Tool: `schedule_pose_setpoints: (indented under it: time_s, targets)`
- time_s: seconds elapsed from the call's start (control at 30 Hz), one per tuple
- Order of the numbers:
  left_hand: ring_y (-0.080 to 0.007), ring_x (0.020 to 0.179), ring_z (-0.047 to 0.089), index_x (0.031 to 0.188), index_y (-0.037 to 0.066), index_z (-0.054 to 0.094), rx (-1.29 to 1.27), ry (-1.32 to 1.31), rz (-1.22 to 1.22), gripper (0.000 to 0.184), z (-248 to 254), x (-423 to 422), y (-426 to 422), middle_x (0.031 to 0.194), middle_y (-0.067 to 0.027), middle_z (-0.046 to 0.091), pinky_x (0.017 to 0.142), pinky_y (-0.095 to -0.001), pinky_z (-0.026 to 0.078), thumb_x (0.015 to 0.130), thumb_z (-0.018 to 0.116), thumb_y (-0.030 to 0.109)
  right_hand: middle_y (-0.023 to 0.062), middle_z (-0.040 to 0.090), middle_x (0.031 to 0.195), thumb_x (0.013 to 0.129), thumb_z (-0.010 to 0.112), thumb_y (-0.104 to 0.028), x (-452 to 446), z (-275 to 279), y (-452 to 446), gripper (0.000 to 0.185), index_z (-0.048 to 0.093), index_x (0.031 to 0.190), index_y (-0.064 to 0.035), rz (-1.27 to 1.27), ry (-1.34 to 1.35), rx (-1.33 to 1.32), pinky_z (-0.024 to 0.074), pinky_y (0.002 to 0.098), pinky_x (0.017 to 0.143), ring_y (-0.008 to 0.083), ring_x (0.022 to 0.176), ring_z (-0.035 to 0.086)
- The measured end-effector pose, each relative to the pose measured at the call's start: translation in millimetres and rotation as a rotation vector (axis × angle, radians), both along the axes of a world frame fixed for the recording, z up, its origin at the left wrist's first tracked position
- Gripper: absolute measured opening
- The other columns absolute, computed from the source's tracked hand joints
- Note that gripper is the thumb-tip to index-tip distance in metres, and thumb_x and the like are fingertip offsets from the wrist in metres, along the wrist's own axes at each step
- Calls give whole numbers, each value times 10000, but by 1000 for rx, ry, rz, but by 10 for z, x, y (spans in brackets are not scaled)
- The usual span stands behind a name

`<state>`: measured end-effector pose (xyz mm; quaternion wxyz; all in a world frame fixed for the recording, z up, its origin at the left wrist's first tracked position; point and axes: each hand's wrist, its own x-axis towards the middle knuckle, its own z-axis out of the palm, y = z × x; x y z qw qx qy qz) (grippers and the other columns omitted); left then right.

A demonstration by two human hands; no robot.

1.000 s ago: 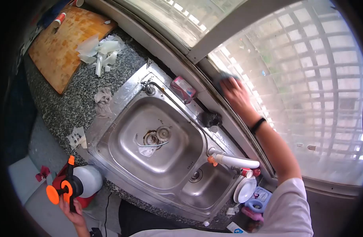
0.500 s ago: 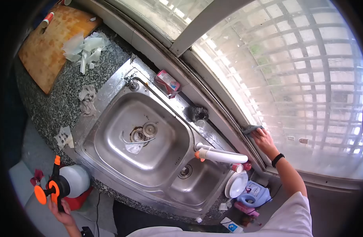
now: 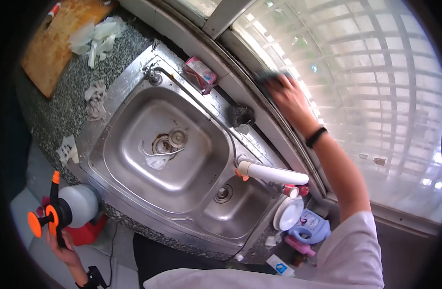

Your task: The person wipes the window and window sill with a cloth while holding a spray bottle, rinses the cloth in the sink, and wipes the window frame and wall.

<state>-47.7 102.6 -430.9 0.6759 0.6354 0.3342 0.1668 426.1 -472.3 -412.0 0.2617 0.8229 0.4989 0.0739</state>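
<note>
My left hand [image 3: 62,248] is wrapped round the handle of a pump spray bottle [image 3: 79,206] with a white tank, black head and orange knob and nozzle, at the lower left beside the counter. At the window, my right hand [image 3: 289,98] presses a dark cloth [image 3: 266,82] against the lower window frame [image 3: 250,67]; the cloth is blurred and partly covered by the fingers. The frosted window pane [image 3: 360,115], with a grid behind it, rises right of that arm. Below the arm lies the steel double sink [image 3: 158,115].
A white-sleeved faucet [image 3: 274,173] reaches over the small basin. Along the sill side stand a pink box [image 3: 200,72] and a dark scrubber [image 3: 241,115]. A blue jug [image 3: 310,226] and white bowls [image 3: 288,214] sit at the right; a cutting board [image 3: 52,53] lies at the upper left.
My right hand has slid the cloth up and left along the window frame. The view has shifted slightly, and my left hand still holds the spray bottle.
</note>
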Motion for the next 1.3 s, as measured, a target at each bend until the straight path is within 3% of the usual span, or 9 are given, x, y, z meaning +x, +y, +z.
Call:
schedule_pose_setpoints:
  time_s: [0.2, 0.37, 0.53, 0.67, 0.7, 0.8, 0.9, 1.13, 1.3]
  targets:
    - [-29, 432, 310, 1142, -33, 524, 45, 39, 187, 434, -36, -27, -61, 629, 1, 479, 407, -178, 229, 990, 368, 342, 24, 620, 1106, 729, 593, -141, -1074, 464, -1977, 326, 668, 1035, -56, -5, 309, -376, 432, 318, 929, 200, 1071, 495]
    - [-35, 435, 299, 1156, -28, 523, 6, -27, 157, 439, -86, -94, -27, 533, 40, 375, 422, -183, 210, 990, 356, 343, 19, 608, 1058, 751, 578, -167, -594, 256, -955, 289, 649, 1012, -65, 89, 108, -460, 405, 311, 953, 201, 1084, 473]
    - [-32, 449, 306, 1167, -24, 519, 98, 47, 164, 443, 4, -23, -31, 551, 39, 383, 437, -181, 217, 993, 350, 346, 21, 613, 1249, 791, 562, -156, 35, 53, 85, 382, 643, 1151, -59, 39, -19, -117, 390, 315, 986, 198, 1195, 462]
    - [-31, 478, 325, 1196, -28, 511, 90, 116, 147, 457, -46, -91, 86, 621, 21, 456, 461, -177, 242, 993, 346, 347, 20, 623, 1207, 772, 560, -150, -483, 111, -769, 360, 662, 1102, -48, -14, 140, -213, 408, 325, 963, 203, 1161, 476]
    - [-32, 499, 346, 1224, -35, 504, -28, 7, -136, 469, -99, -249, 314, 733, -23, 542, 481, -170, 264, 992, 347, 341, 16, 624, 1192, 768, 564, -151, -748, 178, -1173, 344, 670, 1080, -51, -29, 170, -306, 413, 330, 964, 205, 1153, 475]
    - [-33, 499, 341, 1231, -36, 508, 47, 30, 107, 472, -101, -164, 146, 751, -34, 548, 482, -174, 261, 989, 354, 339, 1, 622, 1167, 754, 580, -151, -1296, 444, -2313, 303, 688, 1024, -66, -57, 353, -457, 420, 352, 977, 210, 1133, 469]
    - [-31, 490, 320, 1219, -38, 517, 23, 37, 192, 470, -97, -151, 101, 662, 0, 488, 476, -184, 241, 989, 352, 338, -6, 620, 1159, 751, 583, -147, -1178, 446, -2299, 303, 693, 1026, -82, -37, 374, -626, 425, 358, 982, 208, 1148, 462]
    - [-35, 467, 286, 1165, -38, 538, 84, -24, -26, 468, -173, -207, 331, 589, 23, 394, 452, -203, 200, 997, 336, 349, 1, 619, 1230, 763, 567, -133, -331, 196, -464, 430, 647, 1182, -79, -12, 44, 7, 426, 346, 952, 186, 1114, 494]
    - [-38, 616, 410, 1302, -70, 481, -77, 23, -81, 532, -319, -511, 718, 906, -74, 583, 548, -175, 291, 991, 339, 337, 5, 624, 1221, 755, 573, -161, -1144, 214, -2000, 326, 687, 1047, -72, -46, 187, -348, 416, 321, 917, 179, 1127, 475]
